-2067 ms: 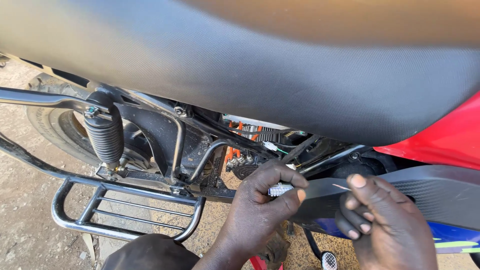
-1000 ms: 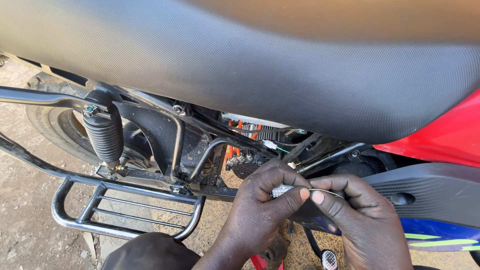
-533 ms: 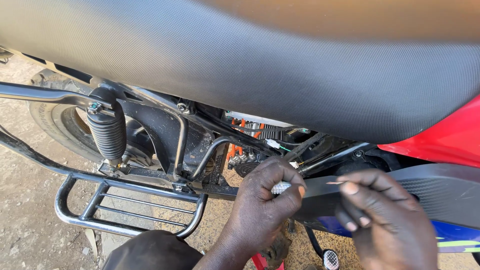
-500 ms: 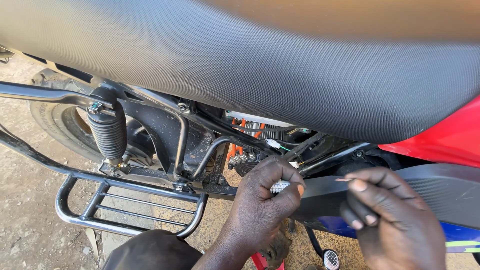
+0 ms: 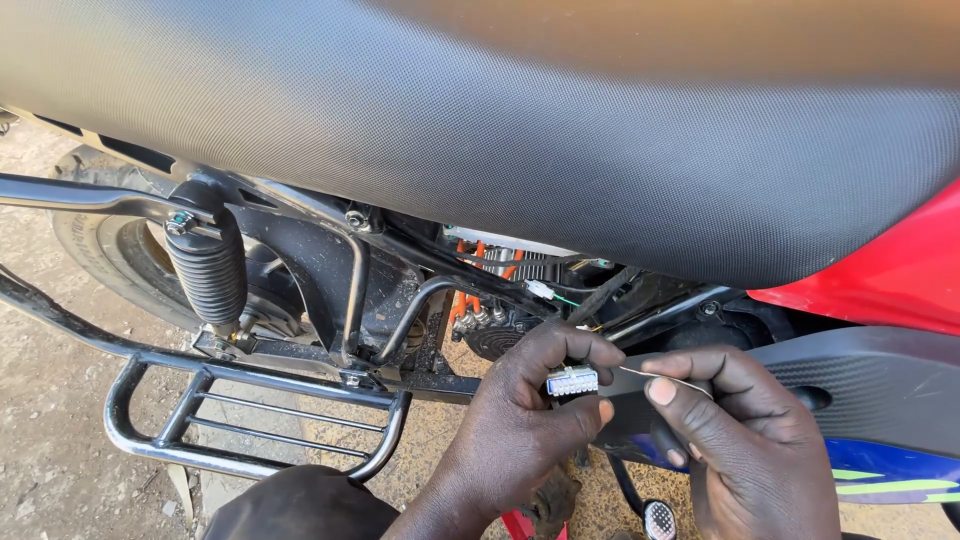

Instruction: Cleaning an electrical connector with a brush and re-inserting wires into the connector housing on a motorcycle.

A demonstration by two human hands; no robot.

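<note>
Above both hands the black seat [image 5: 520, 130] fills the top of the view, and under it the frame, wires [image 5: 545, 290] and orange engine parts crowd the gap just behind the fingers. To the left of the left hand [image 5: 525, 430] stand the shock [image 5: 208, 265], the tyre [image 5: 100, 250] and the footrest rack [image 5: 250, 420]; right of the right hand [image 5: 745, 450] the grey side panel [image 5: 860, 395] and red tank [image 5: 890, 270] close in.

The left hand is closed on a small white connector [image 5: 572, 380], pinched between thumb and forefinger. The right hand pinches a thin wire pin [image 5: 665, 380] whose tip points at the connector, just beside it.

Half a second ago the right hand was further to the right and lower, with the pin well off the connector; now it has come in close. The left hand has kept its grip.

Below the hands lies bare, dusty ground [image 5: 50, 450], outdoors, in daylight.
</note>
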